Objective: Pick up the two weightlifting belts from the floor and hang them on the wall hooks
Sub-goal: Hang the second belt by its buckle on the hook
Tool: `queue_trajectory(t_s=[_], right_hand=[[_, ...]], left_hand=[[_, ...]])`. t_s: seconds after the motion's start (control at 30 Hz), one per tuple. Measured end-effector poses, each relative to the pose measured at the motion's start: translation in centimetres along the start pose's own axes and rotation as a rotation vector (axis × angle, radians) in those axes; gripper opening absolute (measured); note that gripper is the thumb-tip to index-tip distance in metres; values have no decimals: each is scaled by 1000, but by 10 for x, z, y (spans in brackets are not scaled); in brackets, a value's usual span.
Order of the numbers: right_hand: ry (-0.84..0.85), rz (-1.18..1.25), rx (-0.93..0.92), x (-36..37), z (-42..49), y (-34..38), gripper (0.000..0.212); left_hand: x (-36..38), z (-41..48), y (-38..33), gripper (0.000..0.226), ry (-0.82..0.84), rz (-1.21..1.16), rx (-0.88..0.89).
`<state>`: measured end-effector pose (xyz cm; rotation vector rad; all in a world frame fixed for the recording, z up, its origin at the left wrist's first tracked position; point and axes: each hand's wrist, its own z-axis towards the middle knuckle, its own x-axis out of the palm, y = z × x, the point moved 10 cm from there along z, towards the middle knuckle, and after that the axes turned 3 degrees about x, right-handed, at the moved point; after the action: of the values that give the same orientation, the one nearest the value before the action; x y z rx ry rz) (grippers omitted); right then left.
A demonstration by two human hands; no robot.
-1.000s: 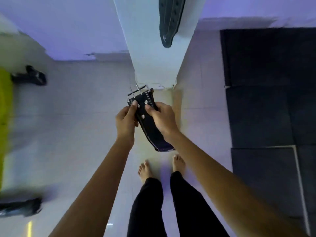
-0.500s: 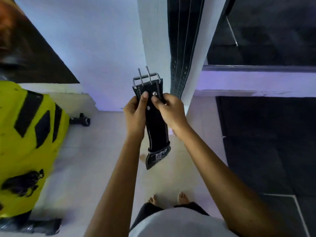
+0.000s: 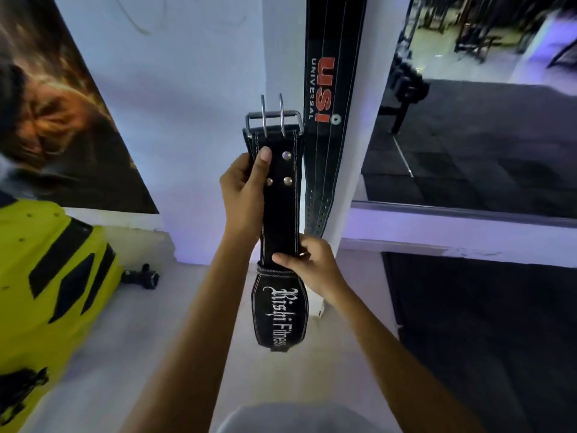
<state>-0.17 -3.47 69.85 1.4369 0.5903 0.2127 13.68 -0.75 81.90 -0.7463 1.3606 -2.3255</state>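
I hold a black weightlifting belt [image 3: 281, 210] upright in front of the white pillar, its steel two-prong buckle [image 3: 274, 120] at the top and its white-lettered wide end hanging below. My left hand [image 3: 243, 189] grips the belt just under the buckle, thumb on the front. My right hand [image 3: 312, 267] pinches it lower down, above the lettered part. A second black belt [image 3: 331, 89] with red USI lettering hangs flat on the pillar [image 3: 281, 51], right behind the buckle. No hook shows in the frame.
A yellow and black machine [image 3: 46, 285] stands at the left with a small black dumbbell [image 3: 140, 275] on the floor beside it. A poster [image 3: 56, 120] covers the left wall. Right of the pillar is a mirror [image 3: 468, 120], with dark rubber mats [image 3: 484, 339] below.
The belt has risen in front of the pillar as my view tilted up. My right hand slid from near the buckle down to the belt's lower part. The left hand kept its grip.
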Motion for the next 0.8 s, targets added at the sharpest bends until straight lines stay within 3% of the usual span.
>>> queue_trajectory(t_s=[0.17,0.23,0.3,0.43,0.5,0.57,0.67,0.8], right_hand=[[-68,163,-143,-33,17,68,8],[-126,185,-192,-52,27,94,20],[-138,174,-222,-63,35,109,18],[-161,186,-238,-68,39,109,22],[-204,238,-233,-76,40,103,25],[-229,279,-217,-83,41,101,18],[-238,306,-232,-92,45,103,16],[-216,294,-250,-94,48,106,16]], left_hand=[[15,-8,8,48,69,-78,-32],[19,-11,9,52,86,-91,-53],[23,-10,9,53,96,-103,-72],[30,-13,21,20,214,-105,-146],[28,-22,38,16,300,-44,-193],[22,-37,60,27,370,49,-227],[14,-64,89,17,438,269,-216],[10,-86,107,23,412,412,-206]])
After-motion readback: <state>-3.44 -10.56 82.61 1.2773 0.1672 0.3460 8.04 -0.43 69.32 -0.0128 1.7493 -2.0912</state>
